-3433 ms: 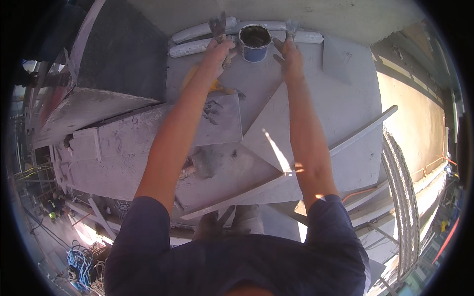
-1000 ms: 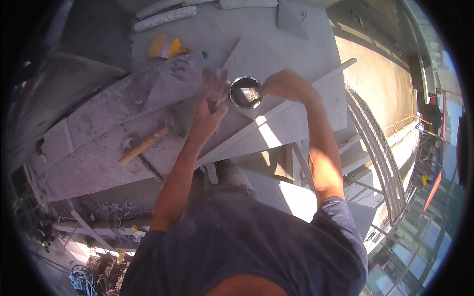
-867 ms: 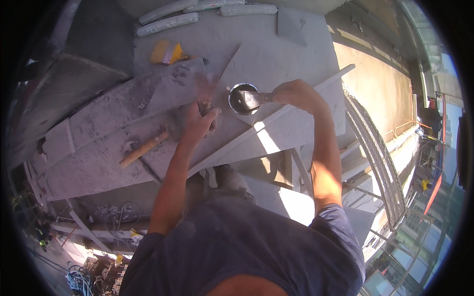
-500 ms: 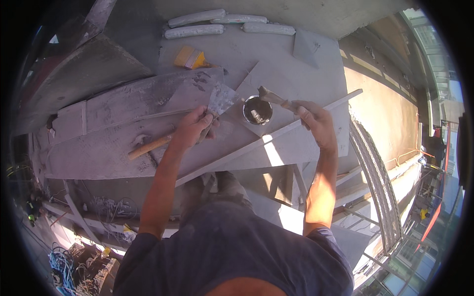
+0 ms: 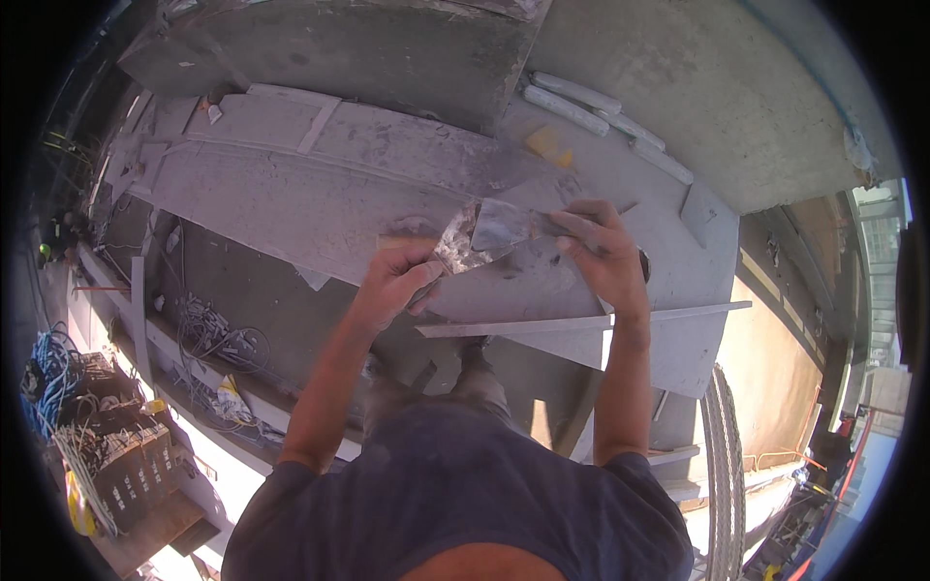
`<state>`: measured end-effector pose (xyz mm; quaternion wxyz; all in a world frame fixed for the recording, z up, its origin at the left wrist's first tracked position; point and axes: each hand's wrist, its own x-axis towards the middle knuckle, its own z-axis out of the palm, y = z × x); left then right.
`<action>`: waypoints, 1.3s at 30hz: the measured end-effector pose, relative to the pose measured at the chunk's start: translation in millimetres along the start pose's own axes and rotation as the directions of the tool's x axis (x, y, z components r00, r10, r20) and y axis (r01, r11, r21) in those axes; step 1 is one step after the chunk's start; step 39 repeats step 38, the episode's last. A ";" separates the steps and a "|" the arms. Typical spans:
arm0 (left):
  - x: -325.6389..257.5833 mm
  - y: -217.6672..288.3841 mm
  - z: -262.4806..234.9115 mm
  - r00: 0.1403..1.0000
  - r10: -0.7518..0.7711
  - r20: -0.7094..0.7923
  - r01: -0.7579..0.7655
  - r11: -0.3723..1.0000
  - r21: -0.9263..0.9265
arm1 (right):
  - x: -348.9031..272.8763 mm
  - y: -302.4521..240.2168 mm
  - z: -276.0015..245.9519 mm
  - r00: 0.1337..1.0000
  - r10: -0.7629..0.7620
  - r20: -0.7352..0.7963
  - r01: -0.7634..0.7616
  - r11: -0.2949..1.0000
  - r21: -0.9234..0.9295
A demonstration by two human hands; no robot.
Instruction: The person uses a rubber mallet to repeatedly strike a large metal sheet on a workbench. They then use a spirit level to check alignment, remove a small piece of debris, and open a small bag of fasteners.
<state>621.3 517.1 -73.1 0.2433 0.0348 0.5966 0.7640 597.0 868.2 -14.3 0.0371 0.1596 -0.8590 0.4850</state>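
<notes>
My left hand (image 5: 395, 283) is closed around a putty knife, its triangular blade (image 5: 459, 249) smeared with grey paste. In my right hand (image 5: 603, 254) is a second scraper (image 5: 500, 227), whose blade overlaps the left one over the bench; whether they touch is hard to tell. A round tin (image 5: 644, 264) is mostly hidden behind my right hand. Just beyond my left hand a wooden handle (image 5: 399, 241) lies on the bench, partly covered. A yellow-handled wide brush (image 5: 549, 145) rests farther back, blurred.
Several white sausage-shaped packs (image 5: 570, 108) lie along the back wall. A long thin strip (image 5: 523, 327) crosses the near part of the grey board (image 5: 678, 353). Twisted cables (image 5: 719, 436) hang at right. Tangled wire (image 5: 208, 329) and a blue rope bundle (image 5: 46, 382) lie at left.
My view has swung leftward. The right hand has brought its scraper from above the tin over to the left hand's putty knife, and the blades now overlap.
</notes>
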 end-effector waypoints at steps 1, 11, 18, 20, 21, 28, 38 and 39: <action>-21.6 0.5 -23.9 0.999 0.045 -0.013 -0.045 0.999 -0.014 | 10.9 -18.0 22.8 0.996 -0.091 0.024 0.092 0.994 -0.051; -220.3 31.9 -202.8 0.905 0.275 -0.325 -0.286 0.958 0.014 | 80.1 -197.7 235.4 0.933 -0.332 0.137 0.332 0.943 0.025; -288.3 35.8 -256.6 0.820 0.378 -0.430 -0.404 0.914 0.033 | 82.6 -208.1 312.0 0.990 -0.120 -0.075 0.117 0.992 -0.041; -286.9 23.6 -266.3 0.821 0.361 -0.442 -0.387 0.922 0.033 | 78.7 -175.2 313.0 0.977 -0.006 -0.214 0.017 0.999 0.048; -287.7 16.9 -271.5 0.840 0.337 -0.424 -0.362 0.932 0.024 | 77.0 -165.8 311.8 0.960 0.055 -0.275 -0.027 0.994 0.104; -261.2 1.0 -244.1 0.935 0.174 -0.309 -0.193 0.981 -0.032 | 20.1 -132.1 225.6 0.716 0.558 -0.419 -0.150 0.710 0.688; -114.8 -24.8 -82.2 1.000 0.012 -0.020 -0.012 0.999 0.036 | -132.2 -50.1 -74.8 0.504 0.457 -0.733 -0.345 0.884 0.314; -114.8 -24.8 -82.2 1.000 0.012 -0.020 -0.012 0.999 0.036 | -132.2 -50.1 -74.8 0.504 0.457 -0.733 -0.345 0.884 0.314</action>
